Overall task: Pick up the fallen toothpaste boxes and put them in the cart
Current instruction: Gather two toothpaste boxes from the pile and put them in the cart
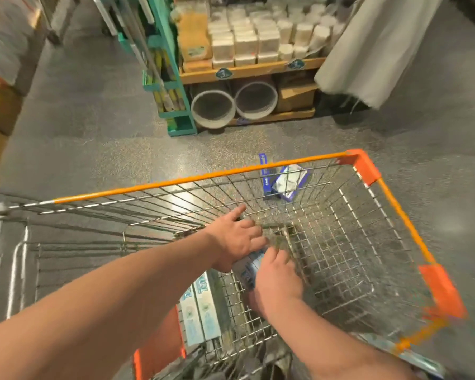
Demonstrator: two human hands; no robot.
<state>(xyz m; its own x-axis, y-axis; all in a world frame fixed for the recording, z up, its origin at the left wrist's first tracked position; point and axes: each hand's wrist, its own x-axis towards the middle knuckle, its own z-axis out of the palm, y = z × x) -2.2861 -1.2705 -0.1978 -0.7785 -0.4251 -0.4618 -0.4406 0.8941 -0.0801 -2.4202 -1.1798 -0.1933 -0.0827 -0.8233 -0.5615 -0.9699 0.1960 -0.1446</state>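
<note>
Head view: my right hand (277, 281) grips toothpaste box (248, 267), left hand (235, 241), flat, steadies it into cart (203, 177); fallen boxes (284, 180) beyond cart.

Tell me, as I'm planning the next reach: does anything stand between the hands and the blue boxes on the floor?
Yes. The cart's front wire wall stands between them: the left hand and right hand are inside the basket, the blue boxes lie on the floor beyond it.
</note>
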